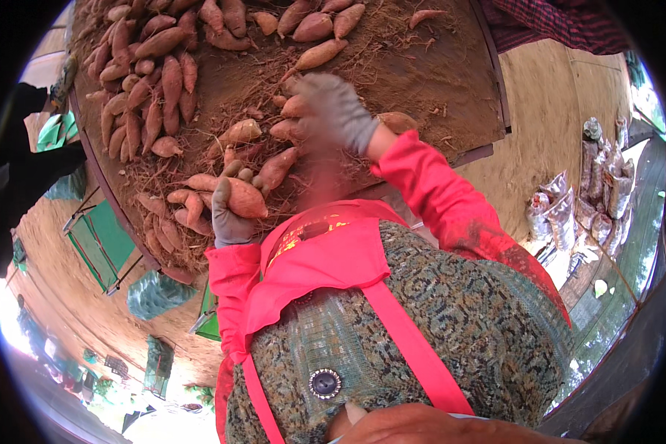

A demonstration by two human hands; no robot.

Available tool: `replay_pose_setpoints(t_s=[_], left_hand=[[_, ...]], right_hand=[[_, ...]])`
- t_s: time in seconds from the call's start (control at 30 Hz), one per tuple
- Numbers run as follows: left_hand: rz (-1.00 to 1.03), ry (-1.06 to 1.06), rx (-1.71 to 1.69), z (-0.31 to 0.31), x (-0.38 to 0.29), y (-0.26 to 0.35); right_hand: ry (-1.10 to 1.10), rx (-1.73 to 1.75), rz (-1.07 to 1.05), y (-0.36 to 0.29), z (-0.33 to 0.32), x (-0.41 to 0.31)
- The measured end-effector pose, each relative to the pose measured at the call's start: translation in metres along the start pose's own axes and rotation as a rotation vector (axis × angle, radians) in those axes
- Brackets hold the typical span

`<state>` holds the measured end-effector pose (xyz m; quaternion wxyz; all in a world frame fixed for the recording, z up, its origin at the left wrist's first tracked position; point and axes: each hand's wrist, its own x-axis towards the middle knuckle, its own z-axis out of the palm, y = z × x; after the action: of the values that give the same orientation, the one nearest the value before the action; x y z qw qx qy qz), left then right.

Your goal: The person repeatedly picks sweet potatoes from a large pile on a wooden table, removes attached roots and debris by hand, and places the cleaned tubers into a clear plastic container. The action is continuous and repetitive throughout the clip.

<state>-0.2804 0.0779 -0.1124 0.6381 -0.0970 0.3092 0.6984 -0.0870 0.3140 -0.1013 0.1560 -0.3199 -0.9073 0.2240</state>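
Note:
My left hand [233, 216], in a grey work glove, grips a plump sweet potato [248, 198] near the front edge of a soil-covered table [416, 94]. Several thin, curved sweet potatoes [187, 201] lie just left of that hand. Blurred by motion, my right hand [336, 108] wears a similar glove and reaches over a small group of sweet potatoes [288, 130]; whether its fingers hold one is unclear. Another sweet potato [397, 121] rests beside the right wrist. A longer one [321, 54] lies beyond the fingers.
A large heap of sweet potatoes [161, 83] covers the table's left side, with loose roots around it. Green folding stools [101, 244] and a netted sack [158, 294] stand on the ground at left. Filled clear bags [560, 216] are at right. Another person's plaid sleeve [560, 25] shows top right.

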Motion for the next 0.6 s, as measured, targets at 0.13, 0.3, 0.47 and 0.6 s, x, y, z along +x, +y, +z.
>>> replay_pose_setpoints(t_s=[0.13,0.3,0.47,0.6], left_hand=[[0.093,0.033,0.292,-0.004,-0.019,0.003],[0.026,-0.207,-0.18,0.016,-0.02,-0.006],[0.076,-0.093,-0.087,0.021,-0.004,-0.019],[-0.01,-0.167,-0.142,0.001,-0.003,-0.018]], right_hand=[[-0.533,-0.09,0.254,0.032,0.04,0.024],[-0.227,1.188,0.737,0.015,0.051,0.024],[-0.152,0.435,-0.269,-0.05,0.066,-0.012],[-0.115,0.713,-0.099,-0.063,0.079,-0.03]])
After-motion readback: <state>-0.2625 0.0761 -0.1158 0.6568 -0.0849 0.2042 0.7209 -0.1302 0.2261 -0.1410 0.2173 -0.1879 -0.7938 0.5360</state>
